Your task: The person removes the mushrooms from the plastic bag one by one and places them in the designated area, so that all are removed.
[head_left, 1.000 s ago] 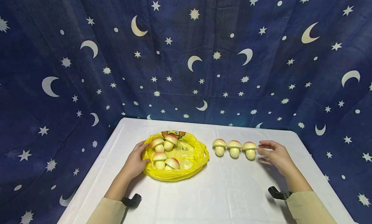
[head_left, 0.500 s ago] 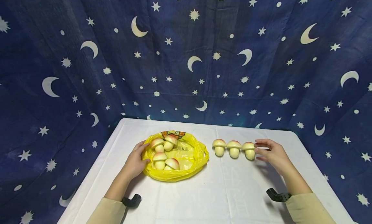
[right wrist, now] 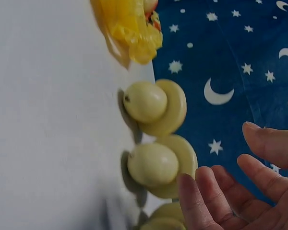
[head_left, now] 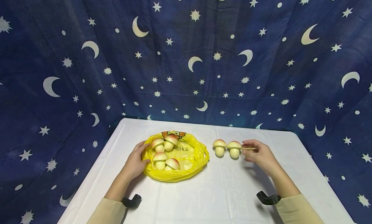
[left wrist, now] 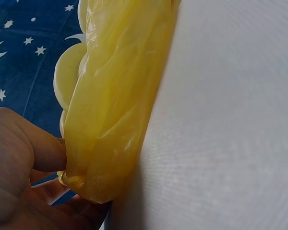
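Head view: the left rim of a yellow bag (head_left: 200, 154) is held by the left hand (head_left: 135, 160), with four mushrooms (head_left: 160, 157) inside. Right of the bag, two more mushrooms (head_left: 220, 144) are set in a row on the white table (head_left: 189, 203), and a third mushroom (right wrist: 164, 223) at the row's right end is largely hidden by the right hand (head_left: 261, 154). That hand's fingers are spread wide; whether contact is made cannot be told.

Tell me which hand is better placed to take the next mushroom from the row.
The right hand, most likely: it is at the end of the row of mushrooms, partly hiding the nearest mushroom. The left hand grips the rim of the yellow bag, on the side away from the row.
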The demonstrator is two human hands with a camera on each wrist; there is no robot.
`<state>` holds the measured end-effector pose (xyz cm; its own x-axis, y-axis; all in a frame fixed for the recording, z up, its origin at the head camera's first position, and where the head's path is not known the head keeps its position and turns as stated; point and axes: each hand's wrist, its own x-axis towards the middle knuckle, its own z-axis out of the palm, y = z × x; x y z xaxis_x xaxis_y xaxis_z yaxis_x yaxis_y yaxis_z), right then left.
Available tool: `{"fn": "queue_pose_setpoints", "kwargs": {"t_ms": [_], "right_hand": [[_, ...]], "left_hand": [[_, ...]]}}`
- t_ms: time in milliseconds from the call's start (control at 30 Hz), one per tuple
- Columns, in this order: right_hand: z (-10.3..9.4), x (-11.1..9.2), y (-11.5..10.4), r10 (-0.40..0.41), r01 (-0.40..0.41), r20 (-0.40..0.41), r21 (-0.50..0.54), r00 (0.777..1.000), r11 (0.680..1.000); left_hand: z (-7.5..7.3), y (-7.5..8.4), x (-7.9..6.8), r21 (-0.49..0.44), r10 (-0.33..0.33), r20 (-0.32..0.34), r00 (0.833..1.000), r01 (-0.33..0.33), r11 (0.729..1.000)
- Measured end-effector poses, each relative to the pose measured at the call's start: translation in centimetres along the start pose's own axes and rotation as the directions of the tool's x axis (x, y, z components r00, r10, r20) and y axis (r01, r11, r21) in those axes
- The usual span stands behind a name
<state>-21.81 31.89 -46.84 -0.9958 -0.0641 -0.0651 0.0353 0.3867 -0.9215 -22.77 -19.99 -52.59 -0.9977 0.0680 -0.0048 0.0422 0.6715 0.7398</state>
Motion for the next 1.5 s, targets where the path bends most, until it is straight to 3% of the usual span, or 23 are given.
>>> {"fn": "queue_pose_setpoints", "kwargs": {"t_ms": [433, 700, 1500], "right_hand": [[3.8, 0.6, -0.8, -0.035, 0.032, 0.036, 0.09, 0.999, 0.995], [6.2, 1.2, -1.7, -0.015, 0.01, 0.04, 0.134, 0.999, 0.991], [13.9, 2.2, -3.5, -0.057, 0.02, 0.18, 0.203, 0.982, 0.979]], "left_hand": [[-0.1, 0.2, 0.0, -0.007, 0.003, -0.004, 1.0, -0.003, 1.0], [0.0, 0.0, -0.1, 0.003, 0.005, -0.005, 1.0, -0.005, 1.0], [-0.1, 0.1, 0.0, 0.005, 0.015, -0.011, 1.0, -0.015, 1.0]]}}
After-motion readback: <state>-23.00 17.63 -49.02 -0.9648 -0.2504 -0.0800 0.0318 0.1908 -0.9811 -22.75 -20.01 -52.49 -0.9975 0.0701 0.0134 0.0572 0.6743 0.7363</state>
